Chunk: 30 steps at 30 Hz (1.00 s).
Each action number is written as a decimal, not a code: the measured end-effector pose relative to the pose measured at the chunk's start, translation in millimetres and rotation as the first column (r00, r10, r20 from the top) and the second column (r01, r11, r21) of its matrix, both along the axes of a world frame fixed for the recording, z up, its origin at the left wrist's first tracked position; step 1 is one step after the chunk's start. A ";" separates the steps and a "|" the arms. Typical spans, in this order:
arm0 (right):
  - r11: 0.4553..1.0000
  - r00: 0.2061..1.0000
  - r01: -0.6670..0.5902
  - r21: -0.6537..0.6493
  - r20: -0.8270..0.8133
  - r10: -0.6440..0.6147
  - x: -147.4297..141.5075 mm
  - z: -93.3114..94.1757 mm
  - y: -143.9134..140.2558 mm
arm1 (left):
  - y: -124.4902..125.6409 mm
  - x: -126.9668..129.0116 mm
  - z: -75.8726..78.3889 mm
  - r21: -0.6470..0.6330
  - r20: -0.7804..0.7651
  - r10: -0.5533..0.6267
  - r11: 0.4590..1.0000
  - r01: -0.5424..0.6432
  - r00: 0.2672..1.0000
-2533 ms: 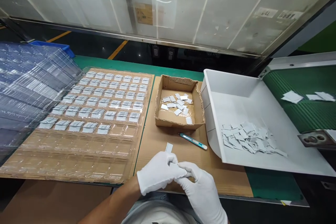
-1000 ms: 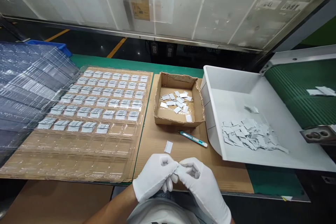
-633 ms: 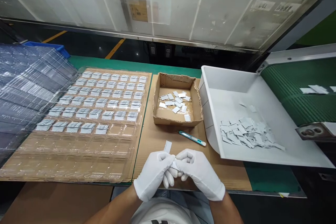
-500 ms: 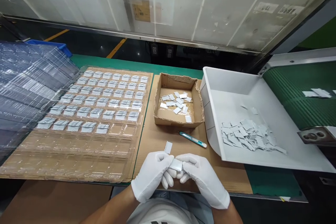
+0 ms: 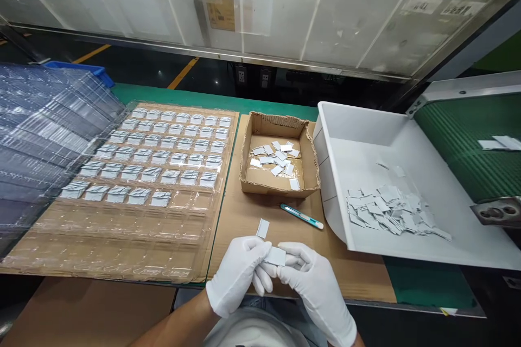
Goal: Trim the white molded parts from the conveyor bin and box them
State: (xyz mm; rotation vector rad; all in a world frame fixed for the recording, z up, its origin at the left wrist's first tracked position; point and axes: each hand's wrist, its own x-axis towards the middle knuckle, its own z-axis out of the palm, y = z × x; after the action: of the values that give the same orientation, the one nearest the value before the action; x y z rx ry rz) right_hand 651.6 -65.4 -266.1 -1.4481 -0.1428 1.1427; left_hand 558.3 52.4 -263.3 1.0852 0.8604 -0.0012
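Observation:
Both my hands wear white gloves and meet over the front of the cardboard mat. Between thumb and fingers my left hand (image 5: 243,268) pinches a small flat white rectangular piece (image 5: 275,256). My right hand (image 5: 311,277) has its thumb and fingertips closed at the right edge of that same piece. Just beyond my left fingers another white piece (image 5: 262,228) lies on the mat. A teal and white utility knife (image 5: 302,216) rests a little farther off, in front of a cardboard box (image 5: 280,190) with several loose white pieces.
On the left, a clear plastic tray (image 5: 122,255) holds rows of stacked white pieces. Stacked clear trays (image 5: 44,119) stand beyond it. A white bin (image 5: 358,135) with a heap of pieces sits on the right, beside a green conveyor belt (image 5: 459,135) carrying a few pieces.
My right thumb and fingers have shifted down to the piece's lower right edge, so more of its face shows. The view has moved slightly.

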 end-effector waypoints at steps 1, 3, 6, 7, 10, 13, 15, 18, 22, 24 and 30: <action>1.000 1.000 -0.001 -0.001 0.011 0.001 0.3 -0.6 -1.2 | -0.2 0.1 -0.7 -0.020 0.010 -0.007 1.000 0.007 1.000; 1.000 0.999 -0.005 0.000 0.042 0.005 0.7 -1.8 -3.5 | -1.1 0.0 -3.5 -0.065 0.030 -0.014 0.998 0.016 0.999; 1.000 0.999 -0.001 0.008 0.046 0.000 1.3 -3.5 -5.7 | -3.0 0.0 -9.2 -0.120 0.031 0.005 0.993 -0.001 1.000; 1.000 0.999 0.005 0.012 0.039 -0.005 1.5 -4.1 -6.0 | -3.6 0.1 -10.8 -0.128 0.027 0.012 0.992 -0.009 1.000; 1.000 0.999 0.018 0.009 0.034 -0.019 1.7 -5.8 -6.5 | -4.9 0.6 -14.1 -0.141 0.028 0.022 0.990 -0.018 0.999; 1.000 0.999 0.025 0.008 0.030 -0.025 1.4 -6.9 -7.1 | -5.7 0.8 -16.4 -0.146 0.037 0.028 0.989 -0.022 0.999; 0.999 0.999 0.030 0.021 0.015 -0.031 1.1 -6.7 -7.2 | -6.0 0.4 -17.8 -0.149 0.037 0.028 0.989 -0.022 0.999; 0.999 0.999 0.039 0.035 0.003 -0.039 0.7 -5.5 -6.4 | -6.2 0.0 -19.5 -0.142 0.048 0.027 0.990 -0.020 0.998; 0.999 0.999 0.043 0.023 0.004 -0.044 1.1 -4.9 -5.4 | -6.1 0.4 -21.1 -0.150 0.041 0.027 0.988 -0.021 0.999; 0.999 0.999 0.037 0.016 0.006 -0.037 1.5 -5.5 -5.5 | -5.9 0.9 -21.5 -0.157 0.042 0.031 0.987 -0.024 0.999; 0.999 0.999 0.018 -0.034 0.041 -0.017 2.5 -8.8 -7.0 | -4.4 3.1 -21.9 -0.163 0.044 0.012 0.987 -0.005 0.999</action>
State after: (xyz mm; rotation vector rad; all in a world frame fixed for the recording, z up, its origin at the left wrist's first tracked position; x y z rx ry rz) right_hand 654.1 -72.4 -274.8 -1.5013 -0.1390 1.1068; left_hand 561.4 48.0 -285.2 0.9251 0.8103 -0.0394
